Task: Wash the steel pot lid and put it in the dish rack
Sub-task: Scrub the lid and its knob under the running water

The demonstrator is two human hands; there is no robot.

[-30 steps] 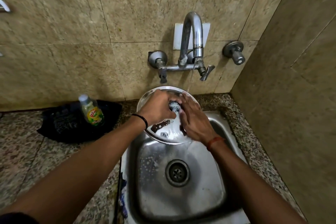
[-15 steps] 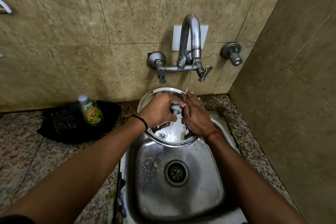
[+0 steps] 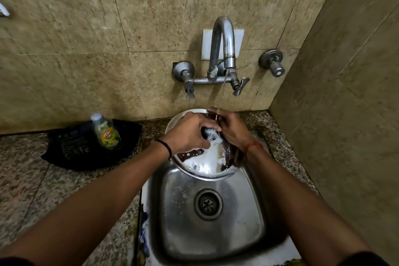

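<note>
Now both hands' grip (image 3: 191, 134) (image 3: 234, 130) on round, sudsy steel lid (image 3: 205, 164) over sink (image 3: 248, 211).

Beige tile walls (image 3: 151, 17), granite counter (image 3: 32, 190)

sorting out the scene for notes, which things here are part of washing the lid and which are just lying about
In use:
steel pot lid
left hand, gripping the lid's soapy knob
right hand, on the lid
tap, running
sink

Lying about:
dish soap bottle
black cloth
spare wall valve
</note>
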